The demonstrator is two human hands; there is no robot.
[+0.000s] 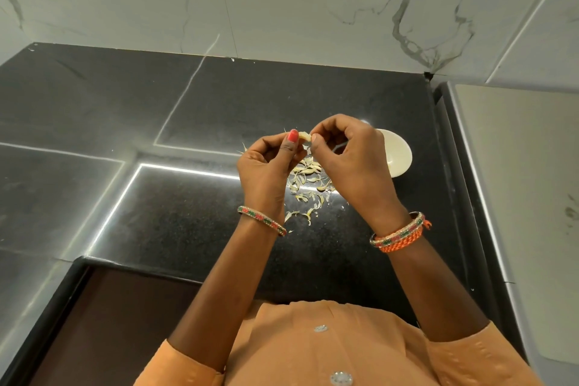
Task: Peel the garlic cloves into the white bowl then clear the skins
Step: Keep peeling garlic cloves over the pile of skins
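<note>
Peeling underway: left hand (266,163) and right hand (347,150) both pinch garlic clove (304,135) over skins (308,185); next, drop it into white bowl (398,153).

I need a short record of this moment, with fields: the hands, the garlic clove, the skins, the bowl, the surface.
left hand: left hand pinches one end of the garlic clove
right hand: right hand pinches the other end
garlic clove: held in the air between both hands, above the skins
skins: skins lie scattered on the counter under the hands
white bowl: white bowl stands on the counter, partly hidden by the right hand; contents cannot be seen
surface: black counter
</note>
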